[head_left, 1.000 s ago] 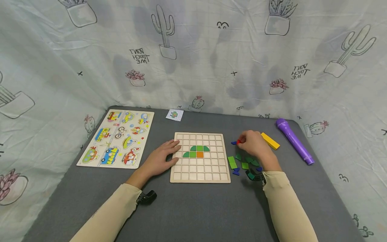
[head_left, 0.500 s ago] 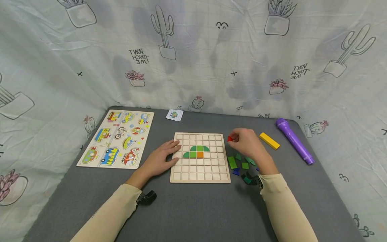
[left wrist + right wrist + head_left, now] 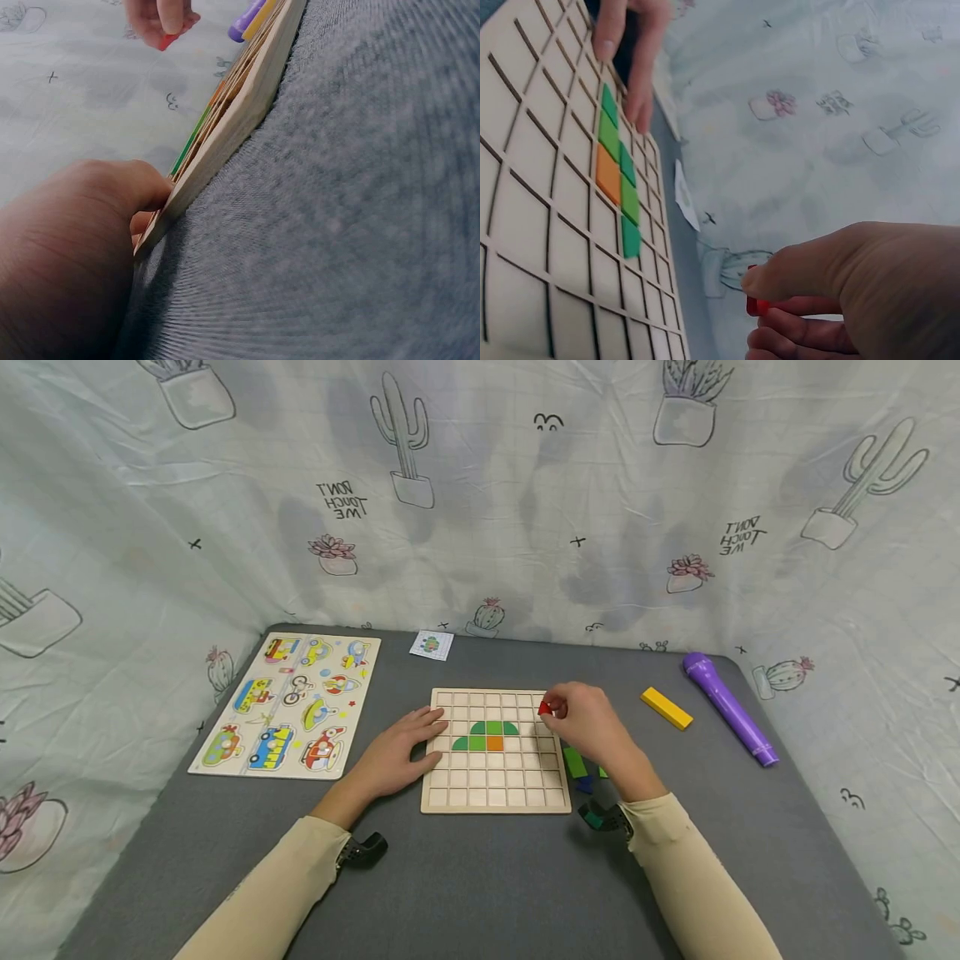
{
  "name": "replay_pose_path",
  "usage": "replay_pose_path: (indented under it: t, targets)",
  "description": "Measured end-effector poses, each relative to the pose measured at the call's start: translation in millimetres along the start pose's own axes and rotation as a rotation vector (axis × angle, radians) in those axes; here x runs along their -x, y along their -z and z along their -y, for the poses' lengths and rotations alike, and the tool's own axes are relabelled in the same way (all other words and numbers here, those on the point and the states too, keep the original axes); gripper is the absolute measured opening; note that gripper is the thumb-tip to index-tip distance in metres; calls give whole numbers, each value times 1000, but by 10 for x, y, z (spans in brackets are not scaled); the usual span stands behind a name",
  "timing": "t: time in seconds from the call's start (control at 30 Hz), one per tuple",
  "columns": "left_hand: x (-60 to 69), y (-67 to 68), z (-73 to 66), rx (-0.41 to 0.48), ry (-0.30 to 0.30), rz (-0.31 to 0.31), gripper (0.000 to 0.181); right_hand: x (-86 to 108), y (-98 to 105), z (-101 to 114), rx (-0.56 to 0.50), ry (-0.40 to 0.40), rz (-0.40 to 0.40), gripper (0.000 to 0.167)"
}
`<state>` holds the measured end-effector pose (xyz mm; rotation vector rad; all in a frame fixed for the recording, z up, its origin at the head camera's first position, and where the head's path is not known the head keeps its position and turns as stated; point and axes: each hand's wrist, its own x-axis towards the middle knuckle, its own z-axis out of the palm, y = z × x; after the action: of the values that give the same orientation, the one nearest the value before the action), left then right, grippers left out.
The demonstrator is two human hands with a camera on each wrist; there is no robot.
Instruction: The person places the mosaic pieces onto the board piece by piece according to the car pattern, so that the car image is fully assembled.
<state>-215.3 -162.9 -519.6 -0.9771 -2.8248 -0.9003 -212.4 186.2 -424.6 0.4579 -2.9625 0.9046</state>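
A wooden grid board point(image 3: 477, 797) lies in the middle of the table in the head view. Several green tiles point(image 3: 477, 742) and one orange tile point(image 3: 495, 743) sit in its cells. My left hand point(image 3: 397, 755) rests on the board's left edge with fingers extended over the rim. Between thumb and fingers, my right hand point(image 3: 591, 727) pinches a small red piece point(image 3: 543, 708) above the board's upper right corner. In the right wrist view the red piece point(image 3: 753, 302) is partly covered by the thumb, so its full shape is hidden.
Loose green point(image 3: 575, 762) and blue pieces point(image 3: 584, 785) lie right of the board, partly under my right forearm. Farther right are a yellow block point(image 3: 667, 708) and a purple toy microphone point(image 3: 729, 710). A vehicle puzzle board point(image 3: 285, 706) is left; a pattern card point(image 3: 432, 645) lies behind.
My right hand has carried the red piece leftward from beside the loose pieces to over the board's right side. The left hand has stayed on the board's edge.
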Motion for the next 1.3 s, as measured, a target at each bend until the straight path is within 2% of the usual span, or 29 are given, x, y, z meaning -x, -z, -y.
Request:
replay_pose_path:
  t: [0.33,0.7,0.97,1.3]
  targets:
    - [3,2,-2,6,1,-5,60,-15,-243,80,23,55,-12,10]
    - [4,3,-1,7,-1,-7,60,-12,-529,117,75,113,29,10]
    - [6,2,2,-1,5,1,60,-11,-611,135,126,142,66,9]
    - [5,-4,17,0,10,-3,60,-10,-637,126,73,119,91,15]
